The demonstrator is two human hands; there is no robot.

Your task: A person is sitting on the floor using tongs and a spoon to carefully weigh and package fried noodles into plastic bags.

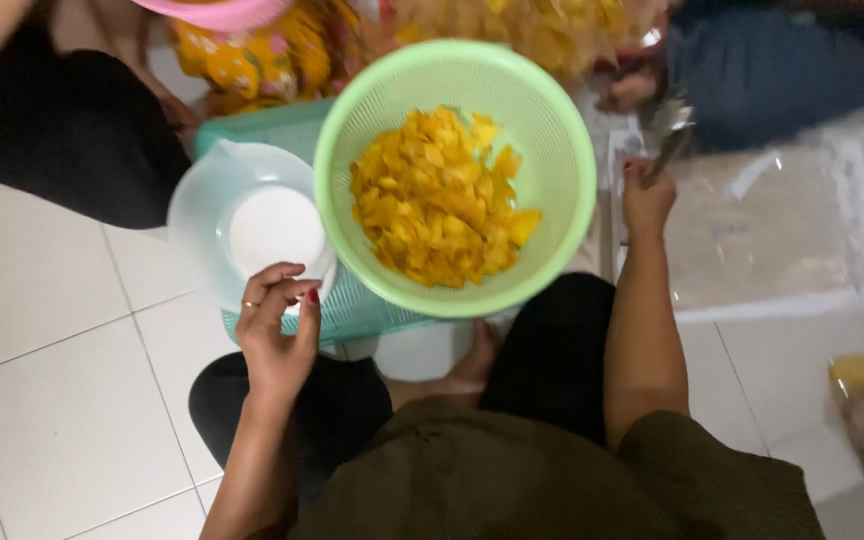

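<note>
Hands apart — left hand (277, 325) pinches white-filled jug (242, 225), right hand (645, 200) grips spoon (667, 135); green colander (542, 190) between.

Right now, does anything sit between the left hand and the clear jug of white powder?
Nothing visible does. The left hand is already at the near rim of the clear jug, fingertips over its edge. The green colander of yellow chips stands beside it, to the right.

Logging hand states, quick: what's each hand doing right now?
Left hand: fingers curled at the rim of the clear jug, grip unclear.
Right hand: closed on a metal spoon.
</note>
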